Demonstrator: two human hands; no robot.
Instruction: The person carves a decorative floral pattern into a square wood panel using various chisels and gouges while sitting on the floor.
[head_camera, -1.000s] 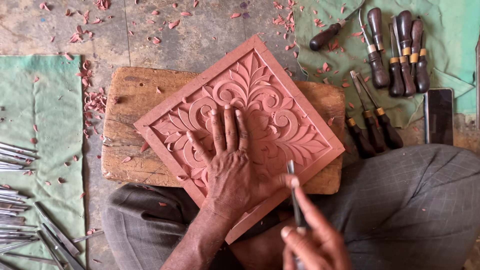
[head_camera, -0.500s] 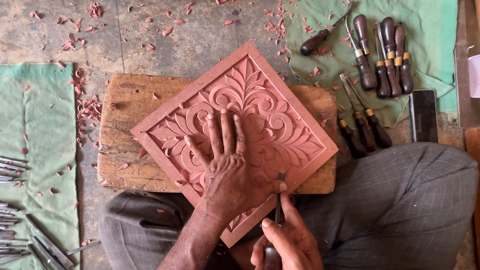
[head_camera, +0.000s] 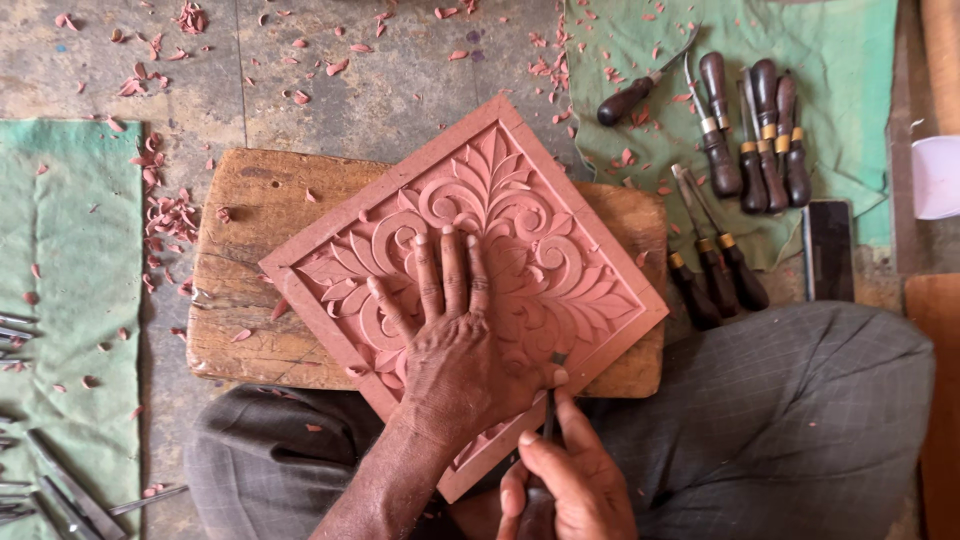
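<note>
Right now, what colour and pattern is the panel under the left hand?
Head view: the panel is reddish-pink, carved with scrolling leaves inside a plain raised border.

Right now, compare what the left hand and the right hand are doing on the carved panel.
The left hand lies flat, fingers spread on the carved panel; the right hand is closed around a chisel. The left holds no tool; the right guides the blade at the panel's lower edge. Both are at the same panel.

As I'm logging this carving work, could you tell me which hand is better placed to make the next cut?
Probably the right hand: it grips the chisel at the panel; the left hand lies flat, steadying it.
</note>
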